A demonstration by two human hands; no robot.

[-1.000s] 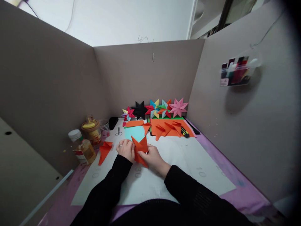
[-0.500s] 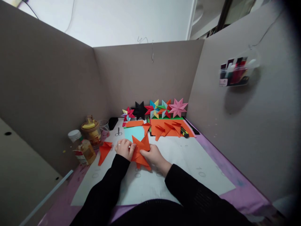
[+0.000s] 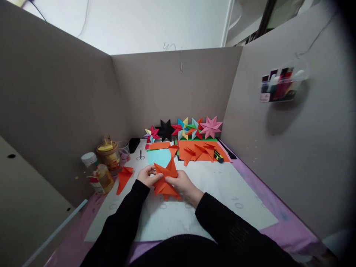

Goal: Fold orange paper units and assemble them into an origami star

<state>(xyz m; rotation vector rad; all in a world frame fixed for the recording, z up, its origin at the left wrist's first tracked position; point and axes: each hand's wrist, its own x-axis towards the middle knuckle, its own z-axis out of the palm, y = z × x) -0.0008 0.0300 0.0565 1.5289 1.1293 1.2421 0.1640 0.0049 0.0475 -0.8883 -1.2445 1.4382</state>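
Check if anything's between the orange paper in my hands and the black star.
Yes. Between the held orange paper and the black star lie the blue sheet and, behind it, the orange strip. Both look low and flat.

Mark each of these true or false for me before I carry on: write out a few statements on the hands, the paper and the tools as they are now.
1. The left hand and the right hand both hold the folded orange paper piece. True.
2. The small metal scissors are in the right hand. False: they lie on the large white sheet, beyond the left hand.
3. The pink paper star stands right of the black paper star. True.
4. The clear bottle with a white cap stands at the right wall. False: it stands on the left side.
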